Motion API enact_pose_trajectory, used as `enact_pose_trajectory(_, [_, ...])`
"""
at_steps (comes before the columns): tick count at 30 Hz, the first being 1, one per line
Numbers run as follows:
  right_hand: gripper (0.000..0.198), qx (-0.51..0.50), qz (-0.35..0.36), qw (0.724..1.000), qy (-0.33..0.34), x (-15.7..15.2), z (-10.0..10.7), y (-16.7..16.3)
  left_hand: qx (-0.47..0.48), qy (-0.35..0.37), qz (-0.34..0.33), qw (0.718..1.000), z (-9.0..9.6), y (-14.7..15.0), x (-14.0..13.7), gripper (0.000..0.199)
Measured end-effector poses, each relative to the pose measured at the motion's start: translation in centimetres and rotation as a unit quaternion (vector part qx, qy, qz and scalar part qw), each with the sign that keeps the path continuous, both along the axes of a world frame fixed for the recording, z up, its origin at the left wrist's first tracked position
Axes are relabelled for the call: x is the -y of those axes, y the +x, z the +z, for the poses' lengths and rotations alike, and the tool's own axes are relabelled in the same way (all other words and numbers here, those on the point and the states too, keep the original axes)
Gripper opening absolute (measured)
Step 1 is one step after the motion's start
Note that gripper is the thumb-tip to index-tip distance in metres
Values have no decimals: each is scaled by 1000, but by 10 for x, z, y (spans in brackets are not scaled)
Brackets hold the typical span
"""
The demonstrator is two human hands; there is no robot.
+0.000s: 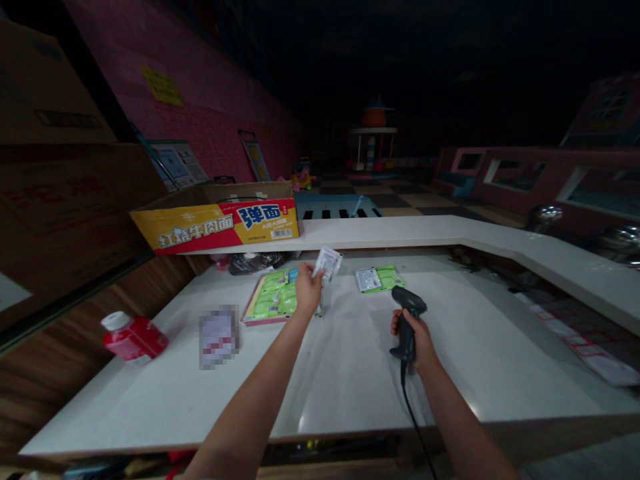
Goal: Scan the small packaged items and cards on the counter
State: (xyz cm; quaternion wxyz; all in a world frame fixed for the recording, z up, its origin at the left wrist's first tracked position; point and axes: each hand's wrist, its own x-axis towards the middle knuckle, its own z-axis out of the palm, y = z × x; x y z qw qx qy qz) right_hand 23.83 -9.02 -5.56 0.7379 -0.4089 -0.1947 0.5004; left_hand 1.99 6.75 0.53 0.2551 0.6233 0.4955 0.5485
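My left hand (309,288) pinches a small silvery-white packet (328,264) with printed text on it, held up above the counter. Below and behind that hand lies a spread of green packets (273,293), partly hidden by the hand. In my right hand (419,337) is a black barcode scanner (407,327), gripped by its handle, with its cable running down off the front edge. Just beyond the scanner, a green packet (390,277) and a silvery-white packet (369,279) lie side by side on the counter.
The white counter (350,373) has a raised ledge (400,231) along its back. An open noodle carton (220,217) rests there at left. A red bottle with a white cap (134,339) lies on its side at left, near a blurred item (219,337). Stacked cardboard boxes (65,200) border the left.
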Motion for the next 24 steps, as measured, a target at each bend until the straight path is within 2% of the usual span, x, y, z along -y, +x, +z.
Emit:
enact_pose_trajectory(2, [41, -3, 1, 1000, 0, 0, 0, 0, 115, -48, -97, 987, -27, 21, 13, 33])
enact_pose_trajectory(4, [41, -4, 3, 1000, 2, -1, 0, 0, 162, -92, -158, 970, -55, 38, 27, 37])
enact_pose_trajectory(5, [41, -4, 4, 1000, 2, -1, 0, 1, 164, -99, -168, 967, -67, 43, 32, 36])
enact_pose_trajectory(8, [41, -3, 8, 1000, 1, -1, -2, 2, 126, -67, -129, 981, -90, 49, 41, 28])
enact_pose_trajectory(11, [40, -4, 11, 1000, -1, -2, -4, 2, 92, -36, -91, 991, -95, 46, 40, 21])
enact_pose_trajectory(15, [38, -10, 19, 1000, -20, 2, 1, 1, 100, -50, -106, 988, -94, 43, 36, 21])
enact_pose_trajectory(20, [37, -5, 88, 993, -82, 19, 29, -7, 100, -32, -129, 986, -91, 42, 37, 18])
enact_pose_trajectory(24, [41, 70, 173, 980, -76, 40, 52, -10, 92, -14, -122, 988, -85, 42, 41, 19])
